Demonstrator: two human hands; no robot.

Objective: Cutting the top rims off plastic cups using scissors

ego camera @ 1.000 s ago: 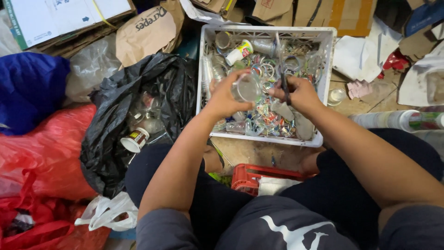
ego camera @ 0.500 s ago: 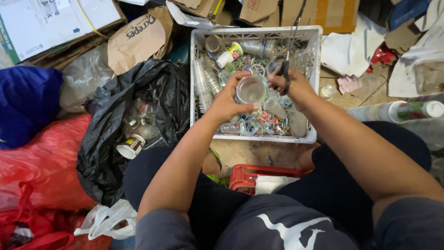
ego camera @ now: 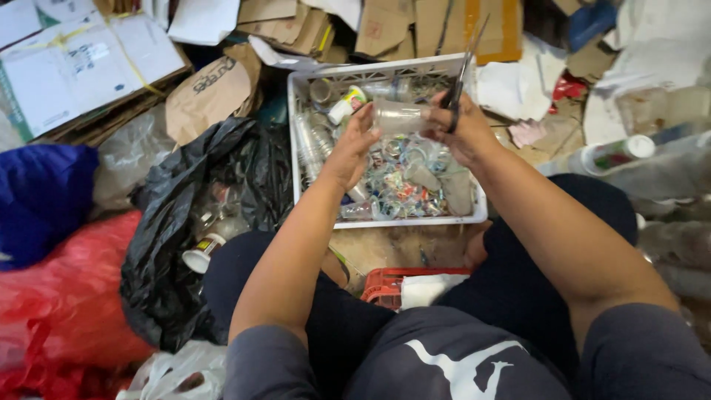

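your left hand point(ego camera: 354, 144) is curled around a clear plastic cup point(ego camera: 396, 116), held on its side above a white plastic crate point(ego camera: 296, 141). your right hand point(ego camera: 461, 132) grips a pair of scissors point(ego camera: 461, 78), blades pointing up and away, just beside the cup's base. the crate sits on the floor in front of your knees, full of cut plastic rings and bottles. a black plastic bag point(ego camera: 185, 222) with bottles lies to your left, a red basket point(ego camera: 385, 285) between your legs.
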